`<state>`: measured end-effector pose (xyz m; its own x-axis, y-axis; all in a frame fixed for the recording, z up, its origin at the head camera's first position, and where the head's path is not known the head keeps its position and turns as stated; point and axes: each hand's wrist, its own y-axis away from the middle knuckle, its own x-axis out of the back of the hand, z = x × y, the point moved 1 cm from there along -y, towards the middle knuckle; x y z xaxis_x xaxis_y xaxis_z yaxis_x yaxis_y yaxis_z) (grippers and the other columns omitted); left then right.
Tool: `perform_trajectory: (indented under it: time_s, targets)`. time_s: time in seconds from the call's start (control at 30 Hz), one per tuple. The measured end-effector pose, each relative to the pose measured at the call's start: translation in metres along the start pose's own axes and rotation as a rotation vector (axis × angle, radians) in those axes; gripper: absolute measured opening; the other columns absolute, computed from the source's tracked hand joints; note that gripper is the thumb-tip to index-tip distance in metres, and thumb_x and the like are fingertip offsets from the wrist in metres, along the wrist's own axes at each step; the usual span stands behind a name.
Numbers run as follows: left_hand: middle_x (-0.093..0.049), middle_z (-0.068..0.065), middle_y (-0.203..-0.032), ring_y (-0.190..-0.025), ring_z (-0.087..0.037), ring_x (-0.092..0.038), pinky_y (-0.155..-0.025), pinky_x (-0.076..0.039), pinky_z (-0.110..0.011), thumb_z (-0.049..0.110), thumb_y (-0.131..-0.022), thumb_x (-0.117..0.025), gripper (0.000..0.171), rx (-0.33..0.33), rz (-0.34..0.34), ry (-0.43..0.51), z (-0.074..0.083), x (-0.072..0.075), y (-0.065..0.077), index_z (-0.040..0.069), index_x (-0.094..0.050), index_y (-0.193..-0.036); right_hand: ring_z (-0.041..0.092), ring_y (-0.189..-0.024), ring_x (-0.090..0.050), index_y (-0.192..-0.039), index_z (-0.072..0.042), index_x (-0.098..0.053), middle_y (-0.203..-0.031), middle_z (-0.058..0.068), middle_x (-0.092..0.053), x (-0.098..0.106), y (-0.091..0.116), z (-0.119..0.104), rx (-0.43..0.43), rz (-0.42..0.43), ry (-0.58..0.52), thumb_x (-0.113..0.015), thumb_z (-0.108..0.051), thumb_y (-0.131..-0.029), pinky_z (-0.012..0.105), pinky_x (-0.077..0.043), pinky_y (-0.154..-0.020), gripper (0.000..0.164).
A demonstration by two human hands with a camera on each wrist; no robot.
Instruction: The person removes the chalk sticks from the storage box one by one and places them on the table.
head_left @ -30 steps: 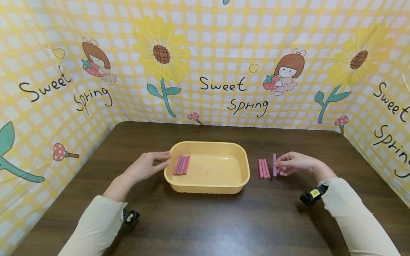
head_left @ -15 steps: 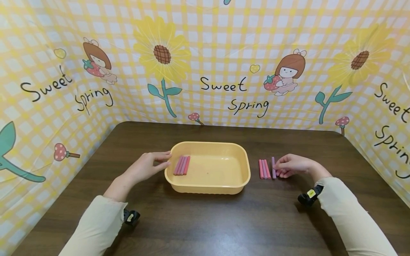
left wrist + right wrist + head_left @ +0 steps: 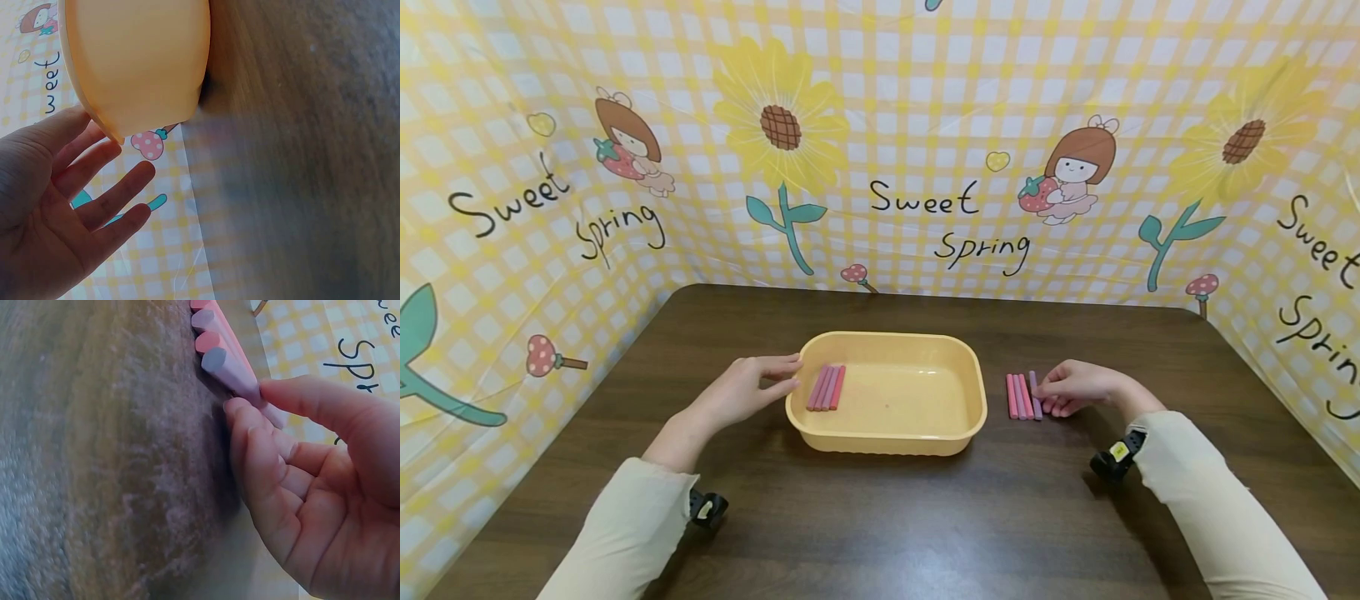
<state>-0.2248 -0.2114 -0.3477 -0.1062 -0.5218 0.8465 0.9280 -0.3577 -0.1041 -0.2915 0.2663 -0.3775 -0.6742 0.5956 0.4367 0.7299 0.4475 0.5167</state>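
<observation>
My right hand [image 3: 1078, 388] pinches a slim purple stick [image 3: 234, 374] between thumb and fingertips. It lies slanted right at the right side of a row of three sticks [image 3: 1018, 397], pink, purple and pink, on the table. In the right wrist view the flat, angular ends of the sticks show side by side. My left hand [image 3: 747, 388] touches the left rim of a yellow plastic basin [image 3: 886, 444] with thumb and index fingertips, the other fingers [image 3: 125, 187] stretched out beneath. Several pink and purple sticks [image 3: 826, 388] lie in a row inside the basin, at its left end.
The dark brown wooden table [image 3: 880, 525] ends at a yellow checked cloth backdrop [image 3: 917, 108] with printed flowers and figures, which rises behind it and on both sides. The basin stands between the two hands, left of the loose row.
My right hand has brought the purple stick leftward and slightly nearer, from apart to right beside the row of three. The left hand and the basin have stayed in place.
</observation>
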Motion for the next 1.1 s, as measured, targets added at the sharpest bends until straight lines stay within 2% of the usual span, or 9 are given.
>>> perform_trajectory:
  time_s: [0.33, 0.7, 1.1]
  targets:
    - [-0.052, -0.018, -0.135, -0.121, -0.035, -0.054, -0.098, -0.045, -0.050, 0.018, -0.091, -0.060, 0.042, -0.003, 0.002, -0.001, -0.001, 0.000, 0.000, 0.001, -0.055, -0.128, 0.002, -0.057, -0.055, -0.082, -0.005, -0.061, -0.066, -0.005, -0.060, -0.002, 0.000, -0.001, -0.010, 0.011, -0.002, -0.056, -0.024, -0.093, 0.017, -0.051, -0.056, 0.023]
    - [-0.052, -0.017, -0.136, -0.124, -0.035, -0.051, -0.101, -0.043, -0.051, 0.019, -0.091, -0.060, 0.040, 0.004, -0.003, 0.005, -0.001, 0.000, 0.000, 0.001, -0.057, -0.127, 0.005, -0.062, -0.055, -0.097, 0.004, -0.064, -0.071, -0.004, -0.060, 0.002, 0.006, -0.005, 0.005, 0.017, 0.022, -0.053, -0.021, -0.094, 0.018, -0.051, -0.060, 0.027]
    - [-0.051, -0.017, -0.136, -0.124, -0.035, -0.051, -0.101, -0.042, -0.051, 0.020, -0.091, -0.060, 0.041, 0.003, -0.008, 0.003, -0.001, 0.000, 0.000, 0.001, -0.056, -0.128, 0.007, -0.070, -0.057, -0.104, 0.010, -0.059, -0.078, -0.001, -0.061, 0.004, 0.011, -0.027, 0.072, 0.032, 0.039, -0.052, -0.018, -0.094, 0.021, -0.053, -0.065, 0.031]
